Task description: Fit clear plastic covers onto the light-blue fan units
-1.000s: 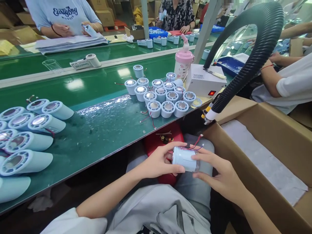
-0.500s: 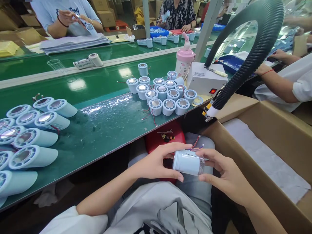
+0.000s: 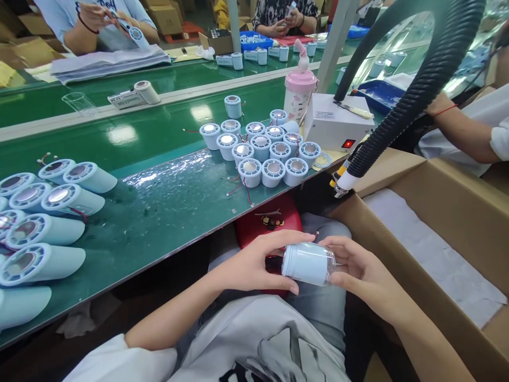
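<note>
Pale blue cylinder (image 3: 308,263) over lap, left hand (image 3: 254,265) pinching one end, right hand (image 3: 358,270) cupping the other.

Pale blue cylinder (image 3: 306,263) lying on its side, low centre of frame, over the lap. Ribbed closed end facing left; clear glossy end facing right. Thin red wire showing at its top edge.

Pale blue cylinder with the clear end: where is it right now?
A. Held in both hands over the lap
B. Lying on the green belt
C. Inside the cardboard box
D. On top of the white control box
A: the left hand and right hand grip the pale blue cylinder from either side, below the belt's edge.
</note>
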Tool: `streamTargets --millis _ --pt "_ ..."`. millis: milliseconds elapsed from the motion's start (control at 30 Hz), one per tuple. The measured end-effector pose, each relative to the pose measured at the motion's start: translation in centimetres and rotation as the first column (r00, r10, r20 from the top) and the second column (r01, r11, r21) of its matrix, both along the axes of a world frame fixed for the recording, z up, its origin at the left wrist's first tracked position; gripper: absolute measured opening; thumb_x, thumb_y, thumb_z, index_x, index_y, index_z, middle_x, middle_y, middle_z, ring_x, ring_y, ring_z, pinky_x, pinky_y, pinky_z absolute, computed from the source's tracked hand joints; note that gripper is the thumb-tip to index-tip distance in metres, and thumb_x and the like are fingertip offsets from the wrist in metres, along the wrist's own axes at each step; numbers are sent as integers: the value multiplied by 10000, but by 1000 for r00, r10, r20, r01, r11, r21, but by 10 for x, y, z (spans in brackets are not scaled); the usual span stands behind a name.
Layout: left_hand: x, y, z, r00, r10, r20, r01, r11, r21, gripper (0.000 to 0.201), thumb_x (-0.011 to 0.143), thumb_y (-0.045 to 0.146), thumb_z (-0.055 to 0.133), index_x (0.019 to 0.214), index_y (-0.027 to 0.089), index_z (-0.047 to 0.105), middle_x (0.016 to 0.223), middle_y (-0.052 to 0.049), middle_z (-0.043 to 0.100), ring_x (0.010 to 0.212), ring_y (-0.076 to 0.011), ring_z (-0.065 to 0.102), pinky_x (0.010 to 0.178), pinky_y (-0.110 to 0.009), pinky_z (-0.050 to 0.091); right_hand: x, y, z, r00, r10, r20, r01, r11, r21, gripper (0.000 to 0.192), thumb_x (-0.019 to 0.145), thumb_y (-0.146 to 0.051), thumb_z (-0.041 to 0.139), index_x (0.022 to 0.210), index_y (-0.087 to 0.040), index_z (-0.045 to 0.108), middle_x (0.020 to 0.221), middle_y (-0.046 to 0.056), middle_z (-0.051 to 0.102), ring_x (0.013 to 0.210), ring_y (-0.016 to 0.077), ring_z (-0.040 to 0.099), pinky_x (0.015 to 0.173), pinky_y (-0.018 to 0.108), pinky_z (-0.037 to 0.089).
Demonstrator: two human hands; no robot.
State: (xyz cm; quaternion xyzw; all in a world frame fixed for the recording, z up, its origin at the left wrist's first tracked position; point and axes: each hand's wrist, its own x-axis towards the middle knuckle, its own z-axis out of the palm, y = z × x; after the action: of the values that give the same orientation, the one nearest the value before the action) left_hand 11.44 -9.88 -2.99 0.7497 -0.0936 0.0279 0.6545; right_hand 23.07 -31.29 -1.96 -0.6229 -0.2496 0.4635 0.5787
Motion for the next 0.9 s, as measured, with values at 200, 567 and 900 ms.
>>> streamTargets --millis 200,567,900 --pt "1 3 1 999 -1 37 -1 999 36 769 631 187 853 1335 267 553 1376 -101 571 1273 -263 528 1063 -364 430 1 5 -3 989 -34 -144 37 999 20 366 823 -440 717 1106 -264 566 977 7 675 817 125 626 695 203 537" --pt "-2 3 -1 999 2 42 -2 1000 9 788 639 145 843 1348 293 532 1396 -83 553 1293 -239 510 1046 -337 449 -1 16 -8 958 -65 -280 50 997 -62 425 827 -566 646 993 -192 533 715 -8 677 592 126 671 542 204 559" --pt "-1 4 -3 999 -15 39 17 999 -35 795 636 121 839 1347 302 533 1423 -96 523 1328 -259 476 1039 -358 459 -6 24 -11 881 -79 -467 13 990 -142 583 741 -730 599 851 -158 567 536 19 666 383 113 613 347 128 458"
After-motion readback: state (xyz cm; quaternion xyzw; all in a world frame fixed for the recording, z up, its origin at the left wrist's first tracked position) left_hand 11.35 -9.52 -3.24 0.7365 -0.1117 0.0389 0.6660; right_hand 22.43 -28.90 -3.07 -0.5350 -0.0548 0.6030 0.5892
